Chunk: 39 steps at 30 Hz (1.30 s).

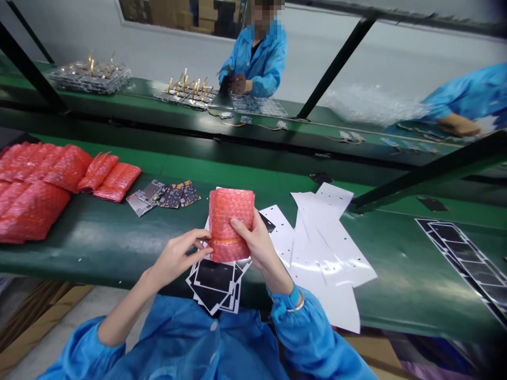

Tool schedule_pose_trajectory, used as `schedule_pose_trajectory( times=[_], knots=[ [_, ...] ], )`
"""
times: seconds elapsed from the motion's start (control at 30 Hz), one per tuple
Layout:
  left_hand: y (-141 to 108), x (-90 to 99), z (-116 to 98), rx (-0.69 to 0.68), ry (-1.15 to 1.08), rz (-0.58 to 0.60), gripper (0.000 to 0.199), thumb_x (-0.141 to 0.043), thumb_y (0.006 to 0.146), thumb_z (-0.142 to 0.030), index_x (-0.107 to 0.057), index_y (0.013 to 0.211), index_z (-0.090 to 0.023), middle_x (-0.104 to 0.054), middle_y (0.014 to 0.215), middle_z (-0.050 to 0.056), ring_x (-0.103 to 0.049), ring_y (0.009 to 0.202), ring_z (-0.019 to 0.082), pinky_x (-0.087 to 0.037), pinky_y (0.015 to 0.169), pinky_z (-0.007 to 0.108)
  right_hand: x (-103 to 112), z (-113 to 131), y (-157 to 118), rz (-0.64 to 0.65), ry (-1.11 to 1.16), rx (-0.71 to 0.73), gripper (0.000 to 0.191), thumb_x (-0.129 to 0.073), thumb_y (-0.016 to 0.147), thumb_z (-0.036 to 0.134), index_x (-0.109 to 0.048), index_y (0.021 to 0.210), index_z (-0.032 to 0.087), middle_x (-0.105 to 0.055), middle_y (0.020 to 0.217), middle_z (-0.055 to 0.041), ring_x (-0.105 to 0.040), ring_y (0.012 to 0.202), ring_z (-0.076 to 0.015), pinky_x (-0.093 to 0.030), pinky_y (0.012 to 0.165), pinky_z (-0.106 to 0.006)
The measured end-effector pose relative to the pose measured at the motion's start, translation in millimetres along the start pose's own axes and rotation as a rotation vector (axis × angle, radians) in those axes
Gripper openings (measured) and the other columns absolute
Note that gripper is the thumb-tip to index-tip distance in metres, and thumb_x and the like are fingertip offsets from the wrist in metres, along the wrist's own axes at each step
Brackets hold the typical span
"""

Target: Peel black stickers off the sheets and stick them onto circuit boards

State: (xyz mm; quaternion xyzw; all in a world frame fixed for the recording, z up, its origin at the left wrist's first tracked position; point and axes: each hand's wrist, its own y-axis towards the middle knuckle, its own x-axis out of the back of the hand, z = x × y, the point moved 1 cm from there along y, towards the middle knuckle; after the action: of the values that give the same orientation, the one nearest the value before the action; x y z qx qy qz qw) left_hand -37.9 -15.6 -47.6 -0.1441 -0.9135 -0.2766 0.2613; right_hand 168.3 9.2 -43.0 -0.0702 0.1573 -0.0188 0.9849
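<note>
A red bubble-wrap packet [231, 214] is held up over the near side of the green bench. My right hand [257, 244] grips its right side, with the thumb lying across the front and the other fingers hidden behind. At the packet's lower left edge, my left hand [184, 254] takes hold with bent fingertips and thumb. A thin yellowish band crosses the packet's lower part. Under it lie black sheets with white borders [214, 277], fanned out at the bench's near edge. What is inside the wrap cannot be seen.
Red bubble-wrapped bundles [35, 195] are piled at left, beside several circuit boards [164, 195]. White sheets [328, 248] overlap on the right; black-panelled sheets [467, 258] lie farther right. Dark frame posts [336, 68] slant over the bench. Across it, a co-worker [257, 58] handles something dark.
</note>
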Motion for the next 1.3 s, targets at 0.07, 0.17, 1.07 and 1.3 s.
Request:
schedule_pose_trajectory(
  times=[0.07, 0.17, 1.07, 1.3],
  knots=[
    [2, -4.1, 2, 0.096, -0.097, -0.009, 0.013, -0.062, 0.095, -0.027, -0.067, 0.105, -0.019, -0.076, 0.095, 0.003, -0.072, 0.07, 0.011, -0.058, 0.069, 0.019, -1, 1, 0, 0.006, 0.008, 0.005, 0.055, -0.09, 0.063, 0.044, -0.063, 0.108, 0.028, -0.074, 0.108, -0.0022, -0.069, 0.1, -0.0232, -0.056, 0.094, -0.039],
    [4, -9.8, 6, 0.085, -0.182, -0.07, 0.009, -0.062, 0.094, -0.026, -0.067, 0.096, -0.019, -0.074, 0.085, 0.003, -0.07, 0.07, 0.012, -0.056, 0.066, 0.02, -2, 1, 0, 0.09, 0.058, -0.059, 0.053, -0.091, 0.063, 0.044, -0.065, 0.106, 0.026, -0.075, 0.109, -0.0032, -0.07, 0.098, -0.023, -0.056, 0.092, -0.038],
    [31, -44.2, -21, 0.088, -0.174, 0.15, 0.025, -0.052, 0.089, -0.016, -0.05, 0.064, -0.018, -0.043, 0.074, -0.001, -0.044, 0.069, 0.014, -0.04, 0.061, 0.026, 2, -13, 33, -0.05, 0.378, -0.149, 0.046, -0.079, 0.06, 0.032, -0.057, 0.1, 0.026, -0.065, 0.077, 0.0055, -0.062, 0.066, -0.016, -0.056, 0.071, -0.033],
    [29, -15.6, 24, 0.27, -0.272, -0.193, 0.028, -0.052, 0.086, -0.023, -0.046, 0.059, -0.017, -0.045, 0.091, 0.004, -0.059, 0.091, 0.017, -0.055, 0.076, 0.029, 9, 2, 41, 0.116, 0.418, -0.206, 0.038, -0.063, 0.059, 0.052, -0.062, 0.083, 0.022, -0.07, 0.079, -0.0064, -0.068, 0.079, -0.028, -0.059, 0.082, -0.051]
  ],
)
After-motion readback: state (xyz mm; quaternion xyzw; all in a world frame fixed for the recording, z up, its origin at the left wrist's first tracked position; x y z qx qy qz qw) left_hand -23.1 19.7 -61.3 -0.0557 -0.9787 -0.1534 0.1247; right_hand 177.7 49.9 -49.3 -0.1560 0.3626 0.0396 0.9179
